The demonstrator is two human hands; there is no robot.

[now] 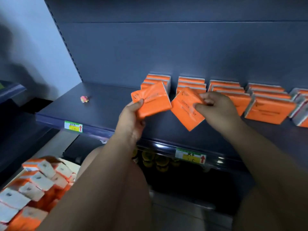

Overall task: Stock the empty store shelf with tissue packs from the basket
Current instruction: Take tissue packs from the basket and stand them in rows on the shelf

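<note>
One tissue pack (150, 101) is gripped between thumb and fingers of my left hand (131, 120), and a second pack (185, 109) is pinched in my right hand (216, 109), both held over the shelf (100, 104): the placing step. Next, each must stand upright fronting a row. Five rows (225, 87) wait behind (the last cropped); the basket (73, 165) holds perhaps a dozen more, blurred.

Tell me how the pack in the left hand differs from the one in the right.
The left pack tilts slightly; the right pack is turned corner-down. The left hand grips the left pack's left end; the right hand pinches the right pack's upper edge. Both are orange with dark print.
</note>
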